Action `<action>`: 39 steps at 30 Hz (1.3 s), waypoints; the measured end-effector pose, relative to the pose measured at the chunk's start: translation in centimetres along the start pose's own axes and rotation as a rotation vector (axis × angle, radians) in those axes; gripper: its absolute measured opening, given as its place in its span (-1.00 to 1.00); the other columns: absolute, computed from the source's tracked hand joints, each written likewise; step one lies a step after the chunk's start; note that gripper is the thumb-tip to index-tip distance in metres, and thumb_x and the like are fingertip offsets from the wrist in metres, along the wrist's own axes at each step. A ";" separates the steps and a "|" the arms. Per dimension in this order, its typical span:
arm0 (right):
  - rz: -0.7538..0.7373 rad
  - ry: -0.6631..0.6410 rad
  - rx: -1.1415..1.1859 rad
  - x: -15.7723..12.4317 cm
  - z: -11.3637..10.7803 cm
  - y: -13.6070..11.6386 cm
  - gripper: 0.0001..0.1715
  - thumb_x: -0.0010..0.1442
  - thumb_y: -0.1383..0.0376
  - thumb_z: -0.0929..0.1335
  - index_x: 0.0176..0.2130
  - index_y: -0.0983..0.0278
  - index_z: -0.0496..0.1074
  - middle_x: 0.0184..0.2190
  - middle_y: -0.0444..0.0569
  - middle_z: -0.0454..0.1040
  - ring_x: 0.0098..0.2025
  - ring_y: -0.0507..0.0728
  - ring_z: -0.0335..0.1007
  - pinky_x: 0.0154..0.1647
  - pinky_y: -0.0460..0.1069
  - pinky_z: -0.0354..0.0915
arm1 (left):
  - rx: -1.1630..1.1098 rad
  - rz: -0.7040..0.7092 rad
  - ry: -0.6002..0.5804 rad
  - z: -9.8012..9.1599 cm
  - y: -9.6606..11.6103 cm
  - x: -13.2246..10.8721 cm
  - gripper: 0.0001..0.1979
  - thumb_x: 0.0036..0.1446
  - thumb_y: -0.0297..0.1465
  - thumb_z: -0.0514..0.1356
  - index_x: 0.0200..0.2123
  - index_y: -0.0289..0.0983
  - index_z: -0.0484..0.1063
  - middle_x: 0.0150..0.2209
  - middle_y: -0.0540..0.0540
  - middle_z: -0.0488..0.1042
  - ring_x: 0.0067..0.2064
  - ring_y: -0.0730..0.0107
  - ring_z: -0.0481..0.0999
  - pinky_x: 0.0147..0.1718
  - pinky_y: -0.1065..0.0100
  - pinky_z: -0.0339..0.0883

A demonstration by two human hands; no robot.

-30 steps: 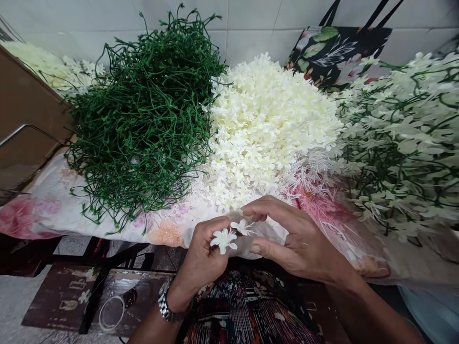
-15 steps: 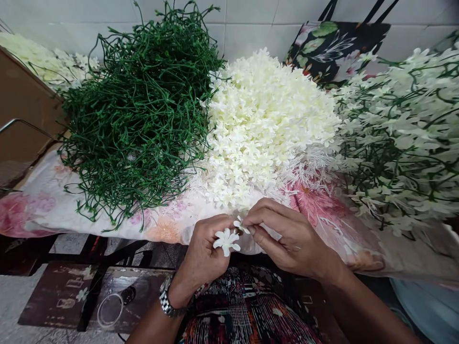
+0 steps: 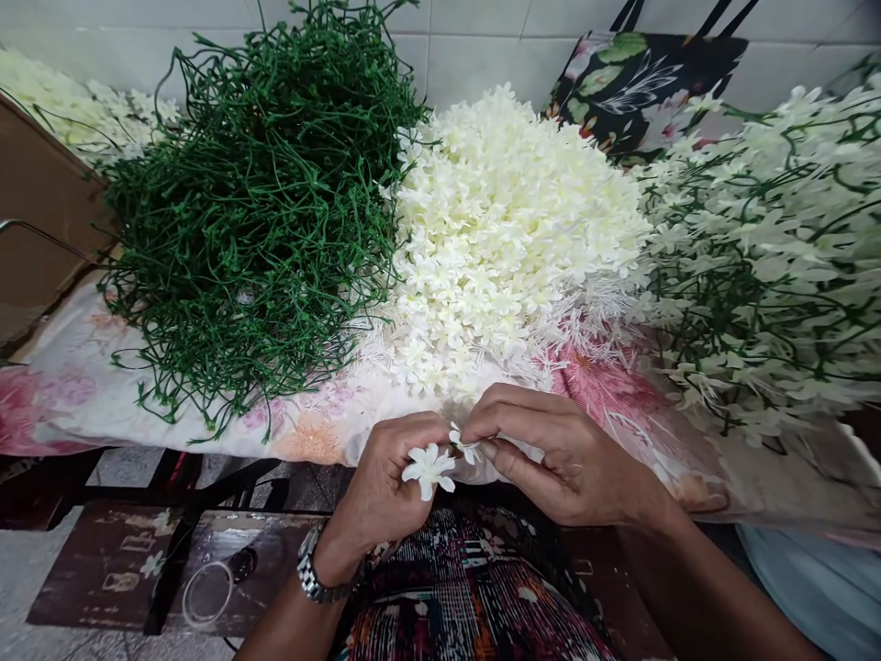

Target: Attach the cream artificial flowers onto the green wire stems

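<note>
My left hand (image 3: 389,473), with a watch at its wrist, is closed round a flower stem that is mostly hidden in the fingers. One white artificial blossom (image 3: 428,470) sticks out in front of that fist. Thumb and forefinger of my right hand (image 3: 551,450) pinch a second small white blossom (image 3: 465,447), right at the left fingertips. Both hands are over the table's front edge. Behind them lies a heap of loose white blossoms (image 3: 516,211), and to its left a tangled pile of green plastic stems (image 3: 268,202).
White flowers on green stems (image 3: 777,266) are piled at the right, before a dark floral bag (image 3: 640,87). A floral cloth (image 3: 227,418) covers the table. A cardboard box (image 3: 48,220) stands at the left. Below are a brown wooden surface (image 3: 103,569) and a clear ring (image 3: 208,594).
The small blossom at the fingertips has turned slightly, and my right fingers have shifted a little on it. The whole view has moved slightly; both hands keep their hold.
</note>
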State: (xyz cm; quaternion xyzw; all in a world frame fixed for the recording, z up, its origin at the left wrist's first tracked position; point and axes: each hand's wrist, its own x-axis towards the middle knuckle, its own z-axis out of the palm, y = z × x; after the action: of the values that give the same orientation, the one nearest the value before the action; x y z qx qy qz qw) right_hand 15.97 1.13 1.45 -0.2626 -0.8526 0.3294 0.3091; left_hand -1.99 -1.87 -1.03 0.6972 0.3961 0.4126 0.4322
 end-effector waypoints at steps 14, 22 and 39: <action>-0.074 0.079 -0.136 -0.3 1.0 0.0 -0.83 0.14 0.49 0.23 -0.30 0.38 0.39 -0.47 -0.02 0.39 -0.40 0.01 0.28 -0.41 -0.10 0.25 | -0.003 0.033 -0.028 -0.1 0.2 0.1 -0.76 -0.07 -0.59 0.01 -0.63 -0.25 -0.02 -0.65 0.09 0.02 -0.58 0.56 0.03 -0.59 0.46 -0.06; -0.069 0.088 -0.143 -0.8 0.9 -0.4 -0.78 0.09 0.49 0.24 -0.24 0.33 0.36 -0.42 -0.01 0.39 -0.35 0.05 0.30 -0.38 -0.05 0.29 | 0.009 0.035 0.012 0.1 0.6 0.1 -0.79 -0.12 -0.62 -0.01 -0.63 -0.25 0.02 -0.65 0.10 0.06 -0.59 0.56 0.04 -0.60 0.48 -0.06; 0.053 0.122 -0.024 -0.9 1.2 -0.6 -0.84 0.12 0.45 0.23 -0.28 0.33 0.37 -0.46 -0.04 0.40 -0.42 0.02 0.31 -0.44 -0.06 0.28 | 0.040 0.054 0.029 0.2 0.5 0.2 -0.79 -0.12 -0.62 0.00 -0.63 -0.25 0.03 -0.65 0.10 0.05 -0.59 0.56 0.03 -0.61 0.48 -0.05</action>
State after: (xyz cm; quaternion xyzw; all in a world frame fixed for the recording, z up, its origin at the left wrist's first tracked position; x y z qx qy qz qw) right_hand 15.56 -0.32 0.82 -0.3084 -0.8289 0.3104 0.3484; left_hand -1.65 -1.91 -0.60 0.7101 0.3914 0.4262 0.4012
